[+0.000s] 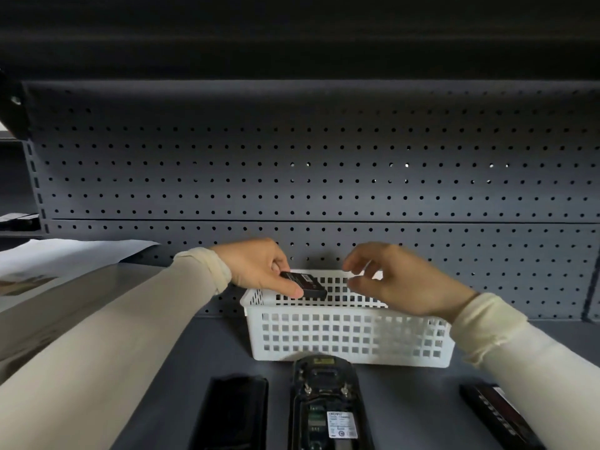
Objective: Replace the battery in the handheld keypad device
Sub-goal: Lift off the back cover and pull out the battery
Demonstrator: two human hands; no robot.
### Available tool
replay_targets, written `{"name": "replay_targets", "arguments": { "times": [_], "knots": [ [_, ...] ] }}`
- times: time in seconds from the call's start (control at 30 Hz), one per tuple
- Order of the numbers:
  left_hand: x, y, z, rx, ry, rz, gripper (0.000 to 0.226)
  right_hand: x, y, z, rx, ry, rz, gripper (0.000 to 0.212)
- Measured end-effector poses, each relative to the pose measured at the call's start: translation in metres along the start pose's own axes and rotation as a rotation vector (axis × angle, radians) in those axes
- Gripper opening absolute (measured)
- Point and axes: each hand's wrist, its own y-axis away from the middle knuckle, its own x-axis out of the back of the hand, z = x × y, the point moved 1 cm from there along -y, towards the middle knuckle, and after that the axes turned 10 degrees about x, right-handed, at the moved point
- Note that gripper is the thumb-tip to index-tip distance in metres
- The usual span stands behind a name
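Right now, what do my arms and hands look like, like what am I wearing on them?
Both arms wear long, cream-coloured sleeves of a soft, plain fabric, each ending in a slightly bunched cuff at the wrist. The left hand and right hand are bare: no gloves, rings or watch show. The right hand is motion-blurred.

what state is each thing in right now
battery: held in the left hand's grip, above the basket
left hand: shut on the battery
right hand: open, empty, blurred, over the basket
white basket: upright on the bench, contents hidden
handheld keypad device: face down, back cover off, bay open
black cover: lying flat, left of the device
dark pack: lying flat, right of the device
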Motion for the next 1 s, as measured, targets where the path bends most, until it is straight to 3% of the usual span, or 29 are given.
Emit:
{"name": "replay_targets", "arguments": {
  "times": [0.3, 0.47, 0.63, 0.77, 1.0],
  "knots": [
    [-0.009, -0.015, 0.023, -0.005, -0.172, -0.132, 0.076, 0.012, 0.014, 0.017, -0.050, 0.023, 0.063, 0.013],
    [-0.023, -0.023, 0.030, -0.017, -0.243, -0.185, 0.041, 0.011, 0.015, 0.020, -0.059, 0.031, 0.060, 0.012],
    [-0.031, -0.024, 0.029, -0.004, -0.298, -0.217, 0.034, 0.009, 0.015, 0.022, -0.059, 0.027, 0.064, 0.011],
    [-0.038, -0.035, 0.020, -0.004, -0.379, -0.249, 0.008, 0.007, 0.014, 0.021, -0.051, 0.045, 0.051, 0.011],
    [-0.047, -0.043, 0.023, 0.008, -0.523, -0.227, 0.016, 0.016, 0.023, 0.023, -0.064, 0.106, 0.059, 0.013]
  ]
}}
